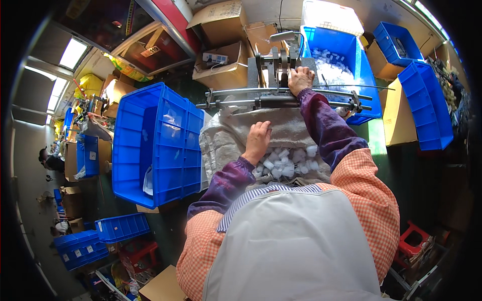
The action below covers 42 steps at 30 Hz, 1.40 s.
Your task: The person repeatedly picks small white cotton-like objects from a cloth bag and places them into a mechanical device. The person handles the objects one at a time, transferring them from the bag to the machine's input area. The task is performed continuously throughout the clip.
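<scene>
Head view shows two hands (pixel 257 142) (pixel 302 80) and one machine (pixel 284 65).

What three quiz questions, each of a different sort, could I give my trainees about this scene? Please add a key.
1. Which hand is at the machine?
A) left
B) right
C) both

2. True or false: the blue bin just right of the machine is empty.

3. Fill in the colour: the small pieces by the left hand are ____.

Key:
1. B, the right hand
2. False; white pieces lie in it
3. white
</scene>
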### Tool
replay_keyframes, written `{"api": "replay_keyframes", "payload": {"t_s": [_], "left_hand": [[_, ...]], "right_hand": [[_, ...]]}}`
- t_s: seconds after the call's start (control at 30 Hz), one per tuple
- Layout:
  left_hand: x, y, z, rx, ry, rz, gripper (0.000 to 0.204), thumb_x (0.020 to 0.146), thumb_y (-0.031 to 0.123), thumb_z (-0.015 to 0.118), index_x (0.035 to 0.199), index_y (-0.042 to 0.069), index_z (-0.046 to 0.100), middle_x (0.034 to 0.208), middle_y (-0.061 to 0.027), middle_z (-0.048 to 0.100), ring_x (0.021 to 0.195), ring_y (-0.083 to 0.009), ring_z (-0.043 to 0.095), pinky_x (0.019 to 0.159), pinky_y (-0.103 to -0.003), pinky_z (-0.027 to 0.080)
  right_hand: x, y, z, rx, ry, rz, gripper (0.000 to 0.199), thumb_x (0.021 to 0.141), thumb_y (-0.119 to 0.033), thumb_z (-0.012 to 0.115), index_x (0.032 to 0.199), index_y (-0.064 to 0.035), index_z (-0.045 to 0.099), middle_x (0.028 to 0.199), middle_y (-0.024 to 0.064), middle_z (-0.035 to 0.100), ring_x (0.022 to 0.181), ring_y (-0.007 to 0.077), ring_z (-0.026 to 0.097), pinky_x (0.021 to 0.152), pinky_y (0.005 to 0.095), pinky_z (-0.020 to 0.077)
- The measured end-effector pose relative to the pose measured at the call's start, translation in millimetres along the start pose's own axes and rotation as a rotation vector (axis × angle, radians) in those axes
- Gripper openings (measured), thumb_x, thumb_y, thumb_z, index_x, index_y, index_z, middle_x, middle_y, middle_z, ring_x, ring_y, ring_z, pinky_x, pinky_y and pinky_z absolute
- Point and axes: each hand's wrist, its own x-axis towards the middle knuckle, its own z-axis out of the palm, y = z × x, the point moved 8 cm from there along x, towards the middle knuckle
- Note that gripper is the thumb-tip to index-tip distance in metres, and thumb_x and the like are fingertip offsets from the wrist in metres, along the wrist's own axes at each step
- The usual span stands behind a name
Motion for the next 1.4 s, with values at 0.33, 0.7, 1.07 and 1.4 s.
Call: {"api": "replay_keyframes", "payload": {"t_s": [0.33,0.7,1.07,1.4], "left_hand": [[12.7,-4.0,-3.8,-0.336,-0.011,-0.209,0.020,0.080,0.006,0.060,0.099,-0.001,0.059,0.084,-0.0113,0.063,0.068,-0.0168,0.061,0.060,-0.028,0.049],[38.4,23.5,5.5,-0.634,-0.010,-0.231,0.019,0.082,0.006,0.061,0.100,-0.001,0.059,0.081,-0.0081,0.067,0.073,-0.0100,0.063,0.062,-0.023,0.050],[-4.9,7.1,47.2,0.110,-0.445,-0.138,0.053,0.071,0.042,0.070,0.101,0.001,0.054,0.081,-0.0157,0.063,0.078,-0.0290,0.063,0.068,-0.039,0.049],[-97.5,-11.4,83.9,0.390,-0.740,-0.171,0.078,0.060,0.055,0.071,0.105,-0.003,0.044,0.098,-0.0168,0.050,0.093,-0.0315,0.051,0.076,-0.040,0.044]], "right_hand": [[11.0,76.4,10.6,0.038,-0.202,0.093,0.024,0.082,-0.025,0.048,0.096,-0.0112,0.060,0.104,0.0113,0.057,0.101,0.0245,0.056,0.087,0.0431,0.0342],[-3.9,134.3,-73.4,-0.033,0.106,0.214,0.051,0.080,-0.019,0.051,0.127,-0.0118,0.035,0.117,0.0205,0.049,0.083,0.0386,0.061,0.070,0.0460,0.0493],[-27.2,28.5,-49.9,0.349,-0.126,-0.131,0.017,0.084,-0.021,0.055,0.095,-0.0098,0.059,0.089,0.0128,0.058,0.087,0.0309,0.058,0.074,0.0398,0.0466],[10.7,41.4,1.1,-0.008,-0.017,-0.149,0.013,0.081,-0.021,0.054,0.092,-0.0144,0.058,0.094,0.0044,0.057,0.099,0.0241,0.050,0.081,0.0386,0.0379]]}}
